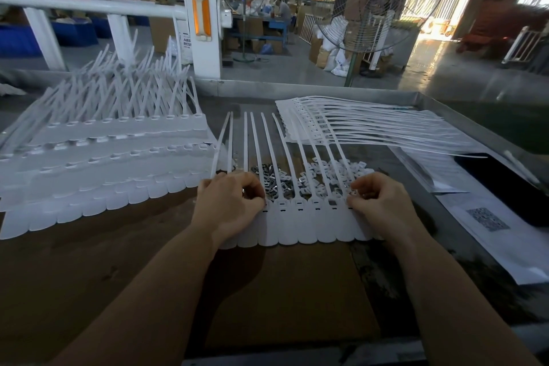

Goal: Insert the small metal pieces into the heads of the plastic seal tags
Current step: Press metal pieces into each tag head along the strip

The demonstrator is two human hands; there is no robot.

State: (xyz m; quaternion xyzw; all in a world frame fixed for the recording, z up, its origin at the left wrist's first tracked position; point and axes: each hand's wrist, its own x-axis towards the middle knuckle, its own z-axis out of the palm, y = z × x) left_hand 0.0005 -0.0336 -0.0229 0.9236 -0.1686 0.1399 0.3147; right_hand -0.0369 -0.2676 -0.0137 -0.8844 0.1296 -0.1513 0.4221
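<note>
Head view: strip of seal tags (300, 226) lies centre frame, row running left-right, tails pointing up-frame over the pile of metal pieces (269, 177). My left hand (228, 205) curls on the strip's left end; can't tell if it holds a piece. My right hand (377, 202) pinches something small at the right-end heads. Next empty head looks nearer my right hand.

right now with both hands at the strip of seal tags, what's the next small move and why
Probably press the piece at the right hand down into the tag head beneath its fingertips. That hand seems to pinch something small at the right end of the strip of seal tags, the left hand rests on the other end, and the pile of metal pieces lies behind.
</note>
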